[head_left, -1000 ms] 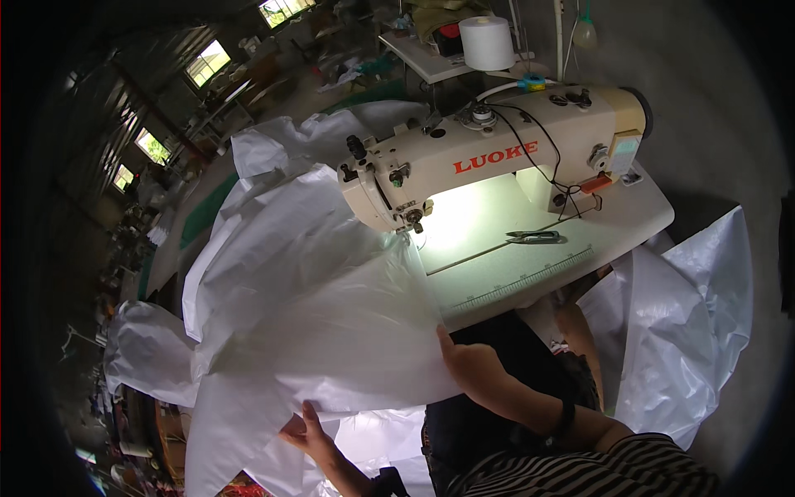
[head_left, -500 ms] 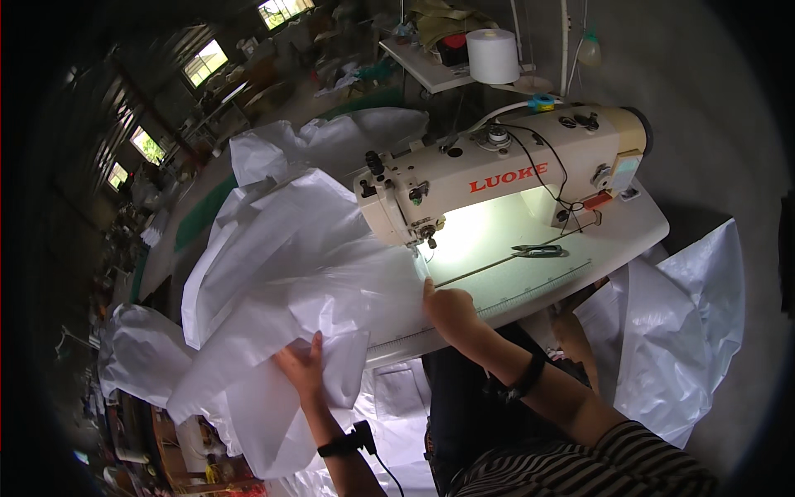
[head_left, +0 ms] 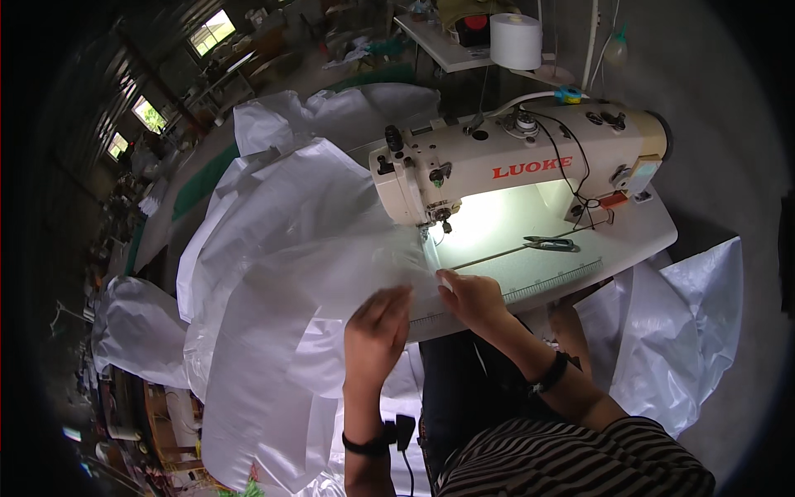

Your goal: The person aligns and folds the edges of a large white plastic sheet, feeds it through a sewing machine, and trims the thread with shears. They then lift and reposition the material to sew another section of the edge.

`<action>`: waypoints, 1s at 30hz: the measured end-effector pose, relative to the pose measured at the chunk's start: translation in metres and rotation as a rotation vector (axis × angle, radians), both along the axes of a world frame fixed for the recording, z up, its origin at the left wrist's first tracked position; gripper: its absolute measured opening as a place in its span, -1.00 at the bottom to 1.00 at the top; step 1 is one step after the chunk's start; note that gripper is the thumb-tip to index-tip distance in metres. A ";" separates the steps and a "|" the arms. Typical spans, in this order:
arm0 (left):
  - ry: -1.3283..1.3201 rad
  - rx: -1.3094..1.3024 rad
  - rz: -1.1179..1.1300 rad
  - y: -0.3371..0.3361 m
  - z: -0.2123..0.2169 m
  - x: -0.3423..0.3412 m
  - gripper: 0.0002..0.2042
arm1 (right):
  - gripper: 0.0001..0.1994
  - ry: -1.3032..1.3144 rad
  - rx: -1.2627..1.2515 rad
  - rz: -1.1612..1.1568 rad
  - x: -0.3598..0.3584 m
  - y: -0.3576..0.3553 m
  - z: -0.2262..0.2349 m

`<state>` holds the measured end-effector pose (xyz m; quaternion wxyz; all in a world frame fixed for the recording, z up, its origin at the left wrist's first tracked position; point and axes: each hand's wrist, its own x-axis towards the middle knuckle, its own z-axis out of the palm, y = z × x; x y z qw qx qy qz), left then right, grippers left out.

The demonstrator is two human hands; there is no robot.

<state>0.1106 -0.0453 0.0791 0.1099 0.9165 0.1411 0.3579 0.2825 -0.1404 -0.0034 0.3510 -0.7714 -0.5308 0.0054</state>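
Observation:
A white plastic-like sheet (head_left: 281, 240) spreads in loose folds over the left of the sewing machine bed, its edge running under the needle area of a cream sewing machine (head_left: 513, 161). At that edge, just in front of the needle, my right hand (head_left: 476, 302) is closed, thumb and forefinger pinching the sheet. My left hand (head_left: 379, 327) is over the sheet, left of my right hand; its bent fingers are smeared by motion, and whether they grip any material is unclear. Thread snips (head_left: 551, 243) lie on the machine bed (head_left: 513, 273), right of the needle.
A white thread cone (head_left: 516, 41) stands behind the machine near a side table (head_left: 447, 51). More white sheeting (head_left: 679, 331) hangs at the right, and another bunch (head_left: 137, 331) lies at the left. A ruler scale (head_left: 555, 280) runs along the bed's front edge.
My left hand has let go of the lower fold and moved right and up toward my right hand. My right hand has gone from a pointing finger to a pinch. The view has shifted slightly.

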 end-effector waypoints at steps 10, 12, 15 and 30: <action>0.264 -0.029 -0.052 0.015 -0.076 0.026 -0.64 | -0.84 0.095 -0.015 -0.015 0.010 -0.009 0.001; 0.242 -0.060 -0.085 0.009 -0.077 0.027 -0.65 | -0.86 0.120 0.087 0.038 0.011 -0.009 0.002; 0.333 -0.081 -0.214 0.005 -0.071 0.030 -0.70 | -0.85 -0.054 0.032 0.086 0.014 -0.011 0.003; 0.506 0.196 0.015 0.096 -0.086 -0.016 -0.60 | -0.77 -0.209 -0.054 0.203 0.027 0.003 -0.005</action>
